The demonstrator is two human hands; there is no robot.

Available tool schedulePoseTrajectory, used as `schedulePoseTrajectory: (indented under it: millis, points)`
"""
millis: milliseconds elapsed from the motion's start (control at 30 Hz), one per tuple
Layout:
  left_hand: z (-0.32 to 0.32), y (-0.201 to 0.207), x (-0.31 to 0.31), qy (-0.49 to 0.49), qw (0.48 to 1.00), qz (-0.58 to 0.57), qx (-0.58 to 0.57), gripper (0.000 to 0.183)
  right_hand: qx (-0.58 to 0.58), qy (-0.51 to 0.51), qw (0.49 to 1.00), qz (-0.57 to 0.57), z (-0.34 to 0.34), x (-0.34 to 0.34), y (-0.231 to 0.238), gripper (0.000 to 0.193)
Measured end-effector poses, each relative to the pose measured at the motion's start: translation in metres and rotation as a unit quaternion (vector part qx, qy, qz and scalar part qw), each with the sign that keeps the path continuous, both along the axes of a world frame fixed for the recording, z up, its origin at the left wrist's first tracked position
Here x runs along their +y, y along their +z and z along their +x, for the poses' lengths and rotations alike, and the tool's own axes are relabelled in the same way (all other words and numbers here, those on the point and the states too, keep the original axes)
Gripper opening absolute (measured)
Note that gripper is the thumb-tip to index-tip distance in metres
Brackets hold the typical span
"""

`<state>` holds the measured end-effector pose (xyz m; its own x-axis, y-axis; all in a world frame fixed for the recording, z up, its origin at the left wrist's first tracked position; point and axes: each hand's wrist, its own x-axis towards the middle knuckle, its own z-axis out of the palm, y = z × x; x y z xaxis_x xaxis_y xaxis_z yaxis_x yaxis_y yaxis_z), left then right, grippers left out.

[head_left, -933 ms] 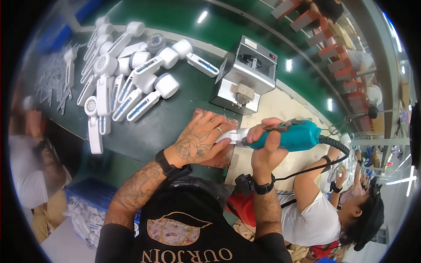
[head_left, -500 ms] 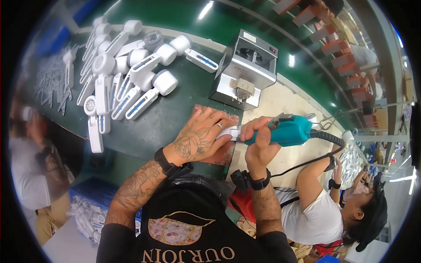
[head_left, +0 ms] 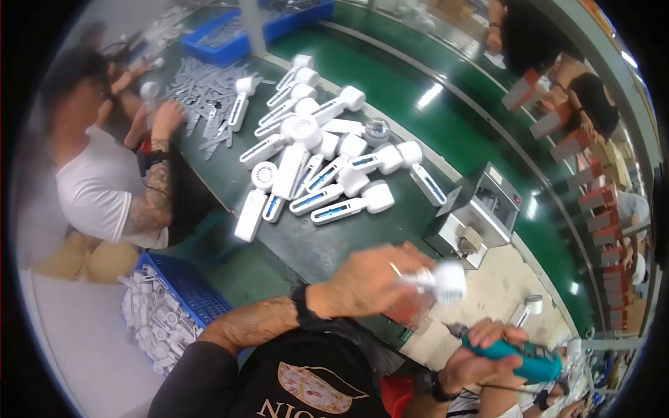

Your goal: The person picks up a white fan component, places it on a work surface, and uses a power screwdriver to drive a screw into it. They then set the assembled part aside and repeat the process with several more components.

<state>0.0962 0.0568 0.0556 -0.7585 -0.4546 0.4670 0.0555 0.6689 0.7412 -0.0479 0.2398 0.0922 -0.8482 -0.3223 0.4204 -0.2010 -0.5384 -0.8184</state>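
My left hand [head_left: 369,282], blurred by motion, is closed around the handle of a white handheld fan [head_left: 449,283] with a round head. It hangs over the reddish mat [head_left: 412,313] at the table's edge. In my right hand [head_left: 481,359] is a teal electric screwdriver [head_left: 538,361], its dark bit pointing up and left toward the mat, apart from the fan. Ahead of my left hand lies a heap of similar white fans [head_left: 300,130], several with open handles showing a blue strip inside.
A metal machine [head_left: 481,217] stands at the right, beyond the mat. Grey strips [head_left: 209,97] are piled at the far left, near a co-worker [head_left: 101,167]. A blue crate [head_left: 188,296] of white parts sits at lower left. Another white fan [head_left: 526,310] lies on the pale board.
The view has swung left. My left hand has lifted the fan off the mat, and my right hand has drawn the screwdriver away from it, to the right and nearer me.
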Motion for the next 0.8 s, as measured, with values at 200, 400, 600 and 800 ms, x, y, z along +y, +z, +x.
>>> schedulePoseTrajectory:
  millis: [200, 400, 600, 800]
  points:
    - [0.094, 0.007, -0.139, 0.336, 0.907, 0.186, 0.176, 0.036, -0.027, 0.059, 0.997, 0.035, 0.012, 0.011, -0.013, 0.064]
    - [0.132, -0.041, -0.258, 0.535, 0.811, -0.169, -0.168, 0.045, -0.022, 0.068, 0.997, 0.041, -0.006, 0.029, -0.032, 0.063]
    - [-0.025, 0.064, -0.070, 0.226, 0.967, -0.116, 0.026, 0.029, -0.069, 0.071, 0.992, 0.078, -0.003, 0.042, -0.038, 0.075]
    - [-0.256, -0.001, 0.118, -0.224, 0.972, 0.052, -0.056, 0.043, -0.060, 0.058, 0.992, 0.097, 0.001, 0.092, -0.033, 0.072]
